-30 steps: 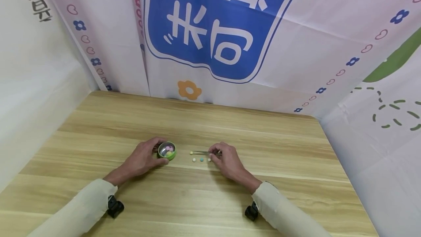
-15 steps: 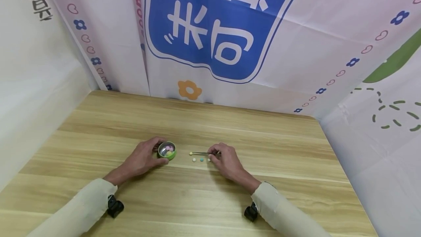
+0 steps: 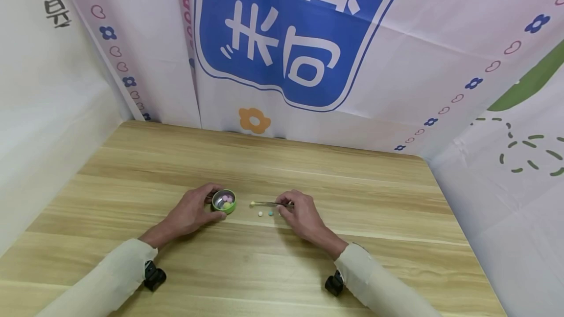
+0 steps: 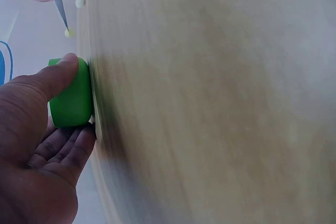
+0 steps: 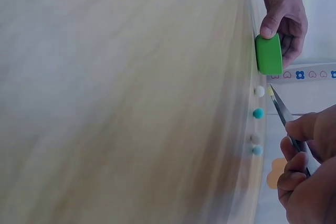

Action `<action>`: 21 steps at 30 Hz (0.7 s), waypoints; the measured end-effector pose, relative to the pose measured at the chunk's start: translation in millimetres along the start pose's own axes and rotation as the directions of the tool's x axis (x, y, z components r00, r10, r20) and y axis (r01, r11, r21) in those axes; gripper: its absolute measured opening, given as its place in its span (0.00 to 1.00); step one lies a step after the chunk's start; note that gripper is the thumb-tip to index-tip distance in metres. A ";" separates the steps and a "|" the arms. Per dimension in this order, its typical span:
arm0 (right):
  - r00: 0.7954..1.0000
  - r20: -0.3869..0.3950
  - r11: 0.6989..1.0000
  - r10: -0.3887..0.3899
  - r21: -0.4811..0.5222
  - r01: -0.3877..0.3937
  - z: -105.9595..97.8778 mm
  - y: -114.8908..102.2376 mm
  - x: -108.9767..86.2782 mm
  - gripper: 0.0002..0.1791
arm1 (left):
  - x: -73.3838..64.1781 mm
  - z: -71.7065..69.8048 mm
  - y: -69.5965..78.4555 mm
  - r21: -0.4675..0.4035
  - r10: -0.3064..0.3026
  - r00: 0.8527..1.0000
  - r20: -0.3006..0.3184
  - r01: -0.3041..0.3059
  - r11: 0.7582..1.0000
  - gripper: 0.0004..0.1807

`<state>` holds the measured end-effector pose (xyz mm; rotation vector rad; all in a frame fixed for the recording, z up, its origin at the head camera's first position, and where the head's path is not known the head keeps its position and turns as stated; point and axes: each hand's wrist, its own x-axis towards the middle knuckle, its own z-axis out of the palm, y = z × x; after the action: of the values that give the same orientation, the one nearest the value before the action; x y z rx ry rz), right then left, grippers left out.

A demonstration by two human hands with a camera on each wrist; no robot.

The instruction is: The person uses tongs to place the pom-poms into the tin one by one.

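Observation:
My left hand [image 3: 194, 209] grips a small green tin [image 4: 73, 98] between thumb and fingers, keeping it upright on the table. Pink and yellow balls [image 3: 227, 199] lie inside it. To the right, my right hand [image 3: 300, 214] pinches metal tweezers [image 5: 282, 109] that point left. Their tips hold a small yellow ball [image 3: 252, 204], raised above the table and short of the tin. Below the tweezers a white ball [image 3: 260, 214] and a teal ball [image 3: 270, 214] rest in a row. The right wrist view shows another white ball [image 5: 255, 138] and a pale teal ball [image 5: 256, 150] further along.
The wooden table [image 3: 246, 268] meets a printed cloth wall [image 3: 273, 53] at the back. More cloth hangs at the left and right sides. Black wrist cameras [image 3: 155, 277] sit on both forearms.
My right hand has shifted slightly left, carrying the tweezers and yellow ball closer to the tin. The left hand and the tin stay in place.

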<state>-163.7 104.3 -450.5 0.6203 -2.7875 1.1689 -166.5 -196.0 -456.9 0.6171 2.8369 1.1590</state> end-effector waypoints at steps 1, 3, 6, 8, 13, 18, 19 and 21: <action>1.000 0.001 1.000 -0.001 0.006 0.001 0.0 -1.3 0.4 0.04 | 0.1 0.2 0.2 0.002 -0.002 1.000 -0.001 0.002 1.000 0.31; 1.000 0.001 1.000 -0.008 0.019 0.008 0.4 -3.7 1.2 0.04 | 0.2 0.3 0.9 0.007 -0.005 1.000 -0.001 0.005 1.000 0.32; 1.000 0.002 0.999 -0.018 0.027 0.018 1.6 -6.6 2.5 0.04 | 0.4 0.5 1.0 0.014 -0.008 1.000 0.002 0.008 1.000 0.32; 1.000 0.002 0.999 -0.019 0.033 0.019 2.8 -8.3 3.6 0.04 | 0.4 0.7 0.9 0.018 -0.014 1.000 0.002 0.014 1.000 0.32; 1.000 -0.011 0.998 -0.028 0.052 0.029 6.3 -13.5 6.1 0.04 | 0.5 0.9 1.0 0.013 -0.002 1.000 -0.006 0.002 1.000 0.32; 0.997 -0.045 0.995 -0.064 0.070 0.067 13.1 -18.3 9.1 0.04 | 0.7 1.3 1.0 0.011 0.010 1.000 -0.011 -0.010 1.000 0.31; 0.997 -0.046 0.995 -0.065 0.076 0.068 14.8 -19.4 9.7 0.04 | 0.7 1.4 1.1 0.012 0.007 1.000 -0.012 -0.007 1.000 0.31; 0.998 -0.039 0.994 -0.057 0.091 0.060 18.4 -21.8 10.8 0.04 | 0.7 1.3 0.8 0.016 0.007 1.000 -0.012 -0.007 1.000 0.31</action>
<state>-163.4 74.1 -446.7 0.6761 -2.6792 1.2896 -166.6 -194.3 -457.2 0.6233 2.8588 1.1467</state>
